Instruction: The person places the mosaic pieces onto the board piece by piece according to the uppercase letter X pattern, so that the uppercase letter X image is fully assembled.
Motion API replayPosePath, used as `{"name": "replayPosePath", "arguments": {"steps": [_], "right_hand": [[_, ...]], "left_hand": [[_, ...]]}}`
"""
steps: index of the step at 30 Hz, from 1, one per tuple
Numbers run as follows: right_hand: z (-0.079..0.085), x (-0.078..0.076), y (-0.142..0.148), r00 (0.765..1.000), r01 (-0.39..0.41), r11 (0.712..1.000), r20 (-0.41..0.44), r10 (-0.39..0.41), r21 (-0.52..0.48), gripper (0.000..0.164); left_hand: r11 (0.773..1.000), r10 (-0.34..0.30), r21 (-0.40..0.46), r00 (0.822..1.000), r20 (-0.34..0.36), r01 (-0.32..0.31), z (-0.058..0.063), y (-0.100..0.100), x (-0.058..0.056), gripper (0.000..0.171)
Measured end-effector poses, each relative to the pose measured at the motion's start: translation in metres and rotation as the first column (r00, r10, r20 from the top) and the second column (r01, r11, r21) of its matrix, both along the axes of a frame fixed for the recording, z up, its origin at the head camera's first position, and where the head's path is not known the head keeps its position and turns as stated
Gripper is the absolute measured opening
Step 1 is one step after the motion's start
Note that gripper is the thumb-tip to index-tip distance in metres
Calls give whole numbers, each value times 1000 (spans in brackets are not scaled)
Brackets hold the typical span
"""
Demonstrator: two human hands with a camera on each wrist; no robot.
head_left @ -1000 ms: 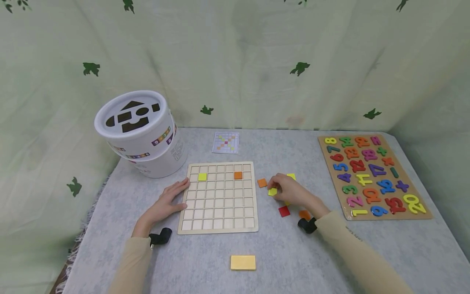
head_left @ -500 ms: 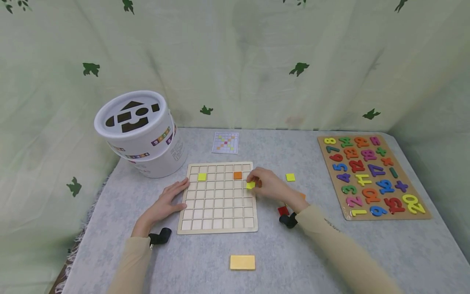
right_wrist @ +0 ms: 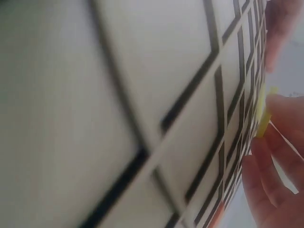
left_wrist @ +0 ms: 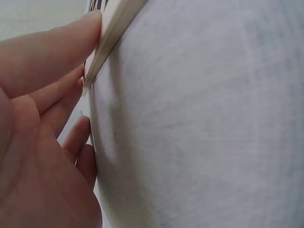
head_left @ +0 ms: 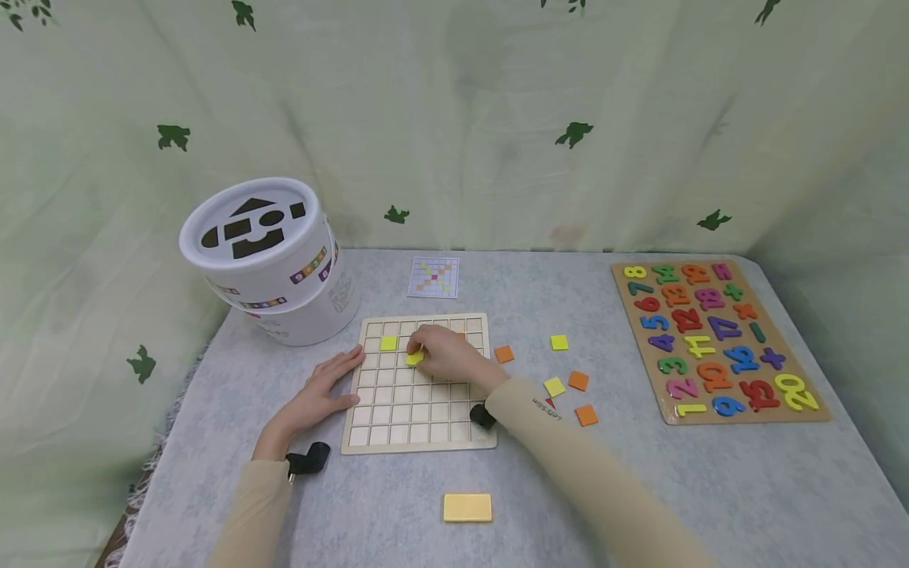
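Observation:
A wooden grid board (head_left: 379, 434) lies on the table, with one yellow tile (head_left: 388, 343) in its upper left part. My right hand (head_left: 449, 353) pinches another yellow tile (head_left: 415, 359) between thumb and finger, low over the board and to the right of the placed one. In the right wrist view the pinched tile (right_wrist: 267, 114) stands on edge close to the grid. An orange tile (head_left: 461, 336) in the board is mostly hidden behind my right hand. My left hand (head_left: 321, 394) rests at the board's left edge, thumb and fingertips touching its side (left_wrist: 111, 35).
Right of the board lie loose orange tiles (head_left: 578, 381), yellow tiles (head_left: 559, 343) and a partly covered red one (head_left: 550, 403). Behind the board is a pattern card (head_left: 434, 277). A white bucket (head_left: 284, 292), a number puzzle (head_left: 710, 347) and a pale yellow block (head_left: 467, 508) stand around.
My right hand has carried the yellow tile leftward from the loose tiles to over the board's upper left. The left hand has stayed at the board's edge.

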State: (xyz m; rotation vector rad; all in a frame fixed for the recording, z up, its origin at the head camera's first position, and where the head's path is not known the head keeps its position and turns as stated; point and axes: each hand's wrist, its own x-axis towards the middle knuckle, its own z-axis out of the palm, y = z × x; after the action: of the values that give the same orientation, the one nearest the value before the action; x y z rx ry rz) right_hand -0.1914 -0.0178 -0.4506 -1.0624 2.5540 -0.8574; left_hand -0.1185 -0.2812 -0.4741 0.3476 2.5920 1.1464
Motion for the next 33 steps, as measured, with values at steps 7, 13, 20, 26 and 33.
{"name": "replayPosePath", "arguments": {"steps": [7,13,20,26,33], "right_hand": [[0,0,-21,998,2,993,-65,6,122,19],[3,2,-23,998,1,992,-69,7,126,23],[3,2,-10,1000,17,999,5,-17,41,29],[8,-1,28,990,98,990,115,-86,-102,22],[8,-5,94,972,199,963,158,-172,-181,20]], "left_hand": [[1000,0,6,1000,3,0,0,-1,1,71],[1000,-7,10,1000,-3,7,-2,-1,0,70],[1000,-5,4,1000,-13,5,-1,1,0,70],[1000,6,-3,1000,1,-6,0,2,1,71],[1000,7,11,1000,6,-7,-1,0,2,71]]}}
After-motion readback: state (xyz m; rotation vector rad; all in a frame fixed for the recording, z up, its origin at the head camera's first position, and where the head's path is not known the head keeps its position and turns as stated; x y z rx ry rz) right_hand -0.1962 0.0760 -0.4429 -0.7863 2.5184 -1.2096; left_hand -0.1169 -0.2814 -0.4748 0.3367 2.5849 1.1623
